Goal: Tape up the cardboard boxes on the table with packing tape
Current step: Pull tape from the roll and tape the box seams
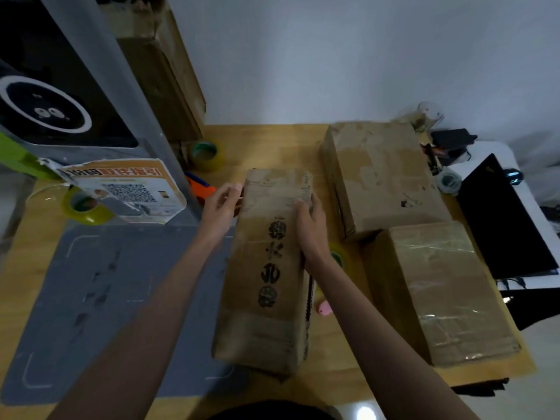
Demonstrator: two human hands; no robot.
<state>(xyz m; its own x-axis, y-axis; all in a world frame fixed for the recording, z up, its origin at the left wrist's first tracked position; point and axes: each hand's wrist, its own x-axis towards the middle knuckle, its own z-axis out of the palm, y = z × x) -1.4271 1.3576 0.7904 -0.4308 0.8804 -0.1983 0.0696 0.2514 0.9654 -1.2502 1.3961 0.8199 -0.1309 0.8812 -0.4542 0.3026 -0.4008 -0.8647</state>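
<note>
long box (266, 268) lies mid-table beside the grey mat (106, 298). right hand (310, 225) rests flat on its top; left hand (219, 204) pinches at its far left edge, contents unclear. judged stiff, light; hold by side edges.

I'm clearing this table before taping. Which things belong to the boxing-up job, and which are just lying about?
Job:
- long printed box, under both hands
- bare box
- taped box
- tape rolls

Lying about:
- QR leaflet
- grey mat
- black laptop
- pink item
</note>
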